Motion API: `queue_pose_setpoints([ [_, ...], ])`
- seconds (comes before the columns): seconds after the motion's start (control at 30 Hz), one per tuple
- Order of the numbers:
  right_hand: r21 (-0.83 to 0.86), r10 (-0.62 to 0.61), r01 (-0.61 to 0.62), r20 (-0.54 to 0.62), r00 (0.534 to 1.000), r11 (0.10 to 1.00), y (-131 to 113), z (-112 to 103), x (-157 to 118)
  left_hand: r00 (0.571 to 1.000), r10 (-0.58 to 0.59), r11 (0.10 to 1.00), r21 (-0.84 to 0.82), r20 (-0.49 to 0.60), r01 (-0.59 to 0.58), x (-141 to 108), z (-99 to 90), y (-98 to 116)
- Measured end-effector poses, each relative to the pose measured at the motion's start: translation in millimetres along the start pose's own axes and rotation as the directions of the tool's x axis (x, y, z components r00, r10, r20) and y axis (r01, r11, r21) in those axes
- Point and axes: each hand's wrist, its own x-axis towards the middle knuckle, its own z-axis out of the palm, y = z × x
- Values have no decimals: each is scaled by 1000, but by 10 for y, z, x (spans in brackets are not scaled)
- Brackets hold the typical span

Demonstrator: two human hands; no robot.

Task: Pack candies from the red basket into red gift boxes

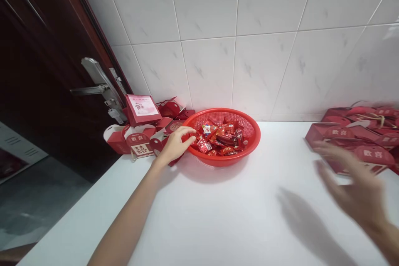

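My left hand (177,144) is at the left rim of a red plastic basket (229,160). Its fingers curve over the edge, with a gap between thumb and forefinger, and nothing shows in its grasp. Red-wrapped candies (222,136) lie heaped in the basket. Over the right side of the table hangs my right hand (353,185), blurred by motion, with thumb and fingers apart and holding nothing visible. The nearest things to it are red gift boxes (341,132) with Chinese characters, piled just beyond.
More red boxes (141,143) stand in a cluster at the table's left end, one topped by a pink card (142,105). The white table (215,216) meets a tiled wall (207,70). A dark door (40,50) with keys in its lock is at the left.
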Motion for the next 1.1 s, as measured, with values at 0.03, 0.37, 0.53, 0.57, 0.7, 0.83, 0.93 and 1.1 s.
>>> queue_pose_setpoints([
  [0.03,48,-116,114,43,992,992,-181,178,-26,999,7,1000,25,31,-8,-6,11,5],
  [0.37,608,-686,388,390,614,693,-1458,1568,-950,998,39,996,72,45,-42,134,-219,-47],
  [0.53,616,-555,155,536,636,772,-1314,1559,-944,991,-104,984,139,-82,115,80,-696,-116],
  [0.57,619,-539,115,559,630,777,-1294,1537,-922,985,-135,972,179,-109,153,52,-776,-129],
  [0.7,630,-497,-19,630,596,776,-1281,1465,-849,957,-235,925,264,-170,274,-42,-954,-205],
  [0.83,656,-471,-85,620,627,750,-1298,1420,-798,931,-342,888,282,-126,364,-77,-969,-308],
  [0.93,685,-474,-85,582,660,723,-1293,1429,-785,901,-429,876,215,-59,431,-106,-942,-355],
  [1.1,709,-455,-72,524,720,702,-1290,1490,-794,858,-511,858,73,47,508,-254,-929,-210],
])
